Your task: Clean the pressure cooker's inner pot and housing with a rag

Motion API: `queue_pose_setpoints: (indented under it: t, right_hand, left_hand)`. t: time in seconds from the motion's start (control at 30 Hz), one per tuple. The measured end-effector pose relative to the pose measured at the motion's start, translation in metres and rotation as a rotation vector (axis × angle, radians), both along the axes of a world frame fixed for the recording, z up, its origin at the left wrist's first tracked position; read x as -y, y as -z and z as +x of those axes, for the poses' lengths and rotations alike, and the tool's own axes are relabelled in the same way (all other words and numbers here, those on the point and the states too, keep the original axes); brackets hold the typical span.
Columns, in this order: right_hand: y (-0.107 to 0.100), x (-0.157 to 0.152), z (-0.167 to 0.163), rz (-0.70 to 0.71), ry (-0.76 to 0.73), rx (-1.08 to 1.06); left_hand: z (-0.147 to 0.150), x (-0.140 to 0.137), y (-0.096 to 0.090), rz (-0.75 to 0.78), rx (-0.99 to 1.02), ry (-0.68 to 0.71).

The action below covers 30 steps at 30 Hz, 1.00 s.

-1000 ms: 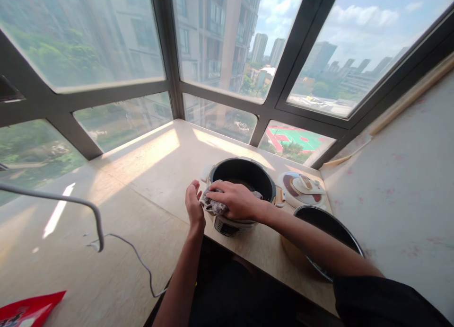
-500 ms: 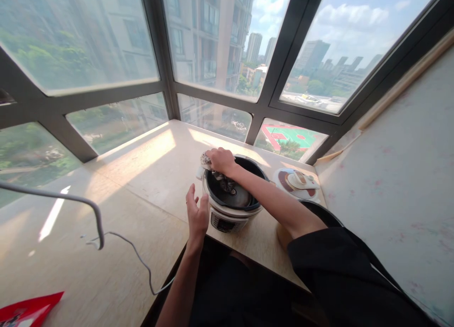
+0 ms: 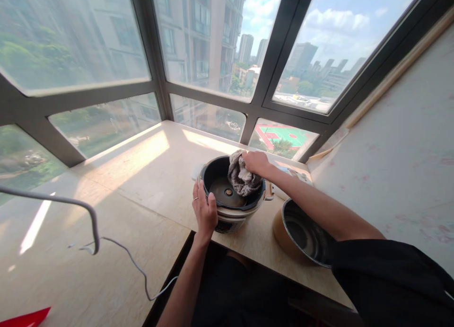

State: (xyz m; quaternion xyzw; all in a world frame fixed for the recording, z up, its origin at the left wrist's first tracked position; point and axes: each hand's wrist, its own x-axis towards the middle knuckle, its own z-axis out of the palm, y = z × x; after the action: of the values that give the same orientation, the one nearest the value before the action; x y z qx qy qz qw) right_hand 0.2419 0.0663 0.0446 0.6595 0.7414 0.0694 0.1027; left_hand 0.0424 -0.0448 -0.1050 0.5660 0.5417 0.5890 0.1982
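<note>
An electric pressure cooker (image 3: 234, 208) stands lidless on the ledge, its dark inside showing a round knob in the middle of the bottom. My right hand (image 3: 257, 163) is closed on a crumpled grey-and-white cloth (image 3: 243, 173), which hangs over the cooker's far right rim and down into it. Against the left side of the cooker lies my left hand (image 3: 205, 212), fingers stretched along the rim and thumb apart, with a ring on one finger.
An inner pot (image 3: 307, 232) sits on the ledge at the right, partly behind my right arm. The cooker's lid (image 3: 296, 174) lies near the window, mostly hidden. A grey cord (image 3: 136, 256) crosses the ledge at left. A red packet (image 3: 30, 317) shows at bottom left.
My right hand has carried the cloth from the cooker's left rim across to its right side. My left hand, held just off the cooker before, now touches its side.
</note>
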Motion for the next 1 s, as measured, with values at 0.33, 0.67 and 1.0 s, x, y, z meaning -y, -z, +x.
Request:
queue_pose_setpoints:
  t: [0.33,0.67,1.0]
  right_hand:
    - [-0.015,0.061,0.014,-0.092,0.137,0.029]
    - [-0.006,0.125,0.015,0.024,0.115,-0.087]
    - [-0.008,0.097,0.045,0.320,0.004,-0.378]
  left_hand:
    - [-0.002,0.000,0.000,0.002,-0.006,0.006]
    - [-0.001,0.000,0.001,0.016,0.007,-0.004]
    - [-0.001,-0.002,0.004,0.043,0.011,-0.020]
